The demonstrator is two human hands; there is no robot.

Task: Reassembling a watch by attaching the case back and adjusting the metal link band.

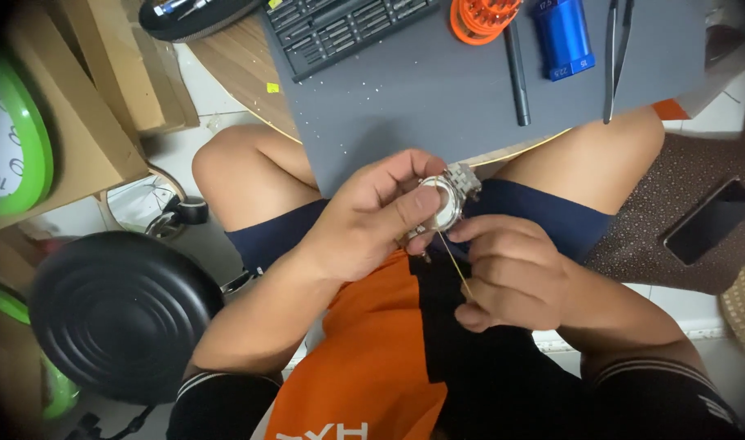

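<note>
Watch held over the lap — both hands busy
Left hand (372, 224) grips the watch (444, 200); right hand (511, 273) pinches a thin stick (452, 262) just below the watch — gray mat (438, 98) beyond.

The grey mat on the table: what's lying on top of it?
On the grey mat: a black bit tray, orange holder, blue cylinder, black pen-like tool, tweezers. Frame edge hides more.

Bare grey mat (438, 106) ahead of hands; black pen (517, 77), blue cylinder (563, 37) block far edge.
</note>
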